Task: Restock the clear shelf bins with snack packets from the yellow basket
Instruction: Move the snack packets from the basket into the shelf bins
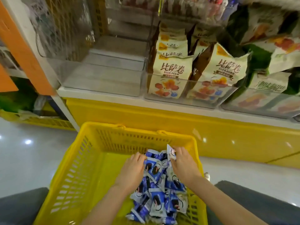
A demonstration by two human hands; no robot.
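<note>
The yellow basket (78, 159) stands on the floor in front of me, with a heap of small blue and white snack packets (155, 189) along its right side. My left hand (133, 169) reaches into the heap from the left, its fingers curled round packets at the far end. On the other side my right hand (183, 163) pinches a white packet (171, 152) that sticks up at the far end of the heap. On the shelf above, a clear bin (103, 73) at the left holds nothing.
A clear bin (186, 96) to the right holds cream snack bags (170, 75). Further right, another bin (259, 103) holds green and white bags. An orange shelf post (24, 51) stands at the left. A yellow plinth (162, 117) runs under the shelf, above the glossy floor.
</note>
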